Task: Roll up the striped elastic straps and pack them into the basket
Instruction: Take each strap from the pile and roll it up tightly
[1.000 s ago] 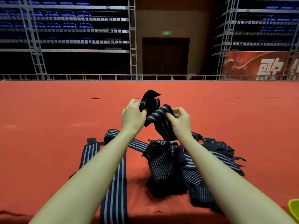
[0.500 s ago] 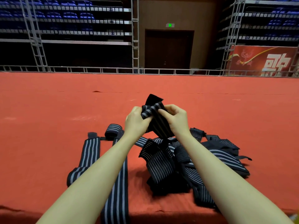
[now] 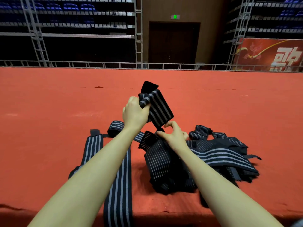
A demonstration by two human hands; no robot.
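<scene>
A red carpeted surface (image 3: 49, 112) runs far to a metal railing (image 3: 98, 64), with tiered blue seating (image 3: 65, 7), a dark double door (image 3: 173, 43) and a red banner (image 3: 268, 54) beyond. The left hand (image 3: 135, 114) grips a black grey-striped elastic strap (image 3: 157, 106) lifted above the near pile of straps (image 3: 205, 156). The right hand (image 3: 173, 136), fingers loosely curled, pinches the strap's lower part. A rolled strap (image 3: 115, 128) lies left.
</scene>
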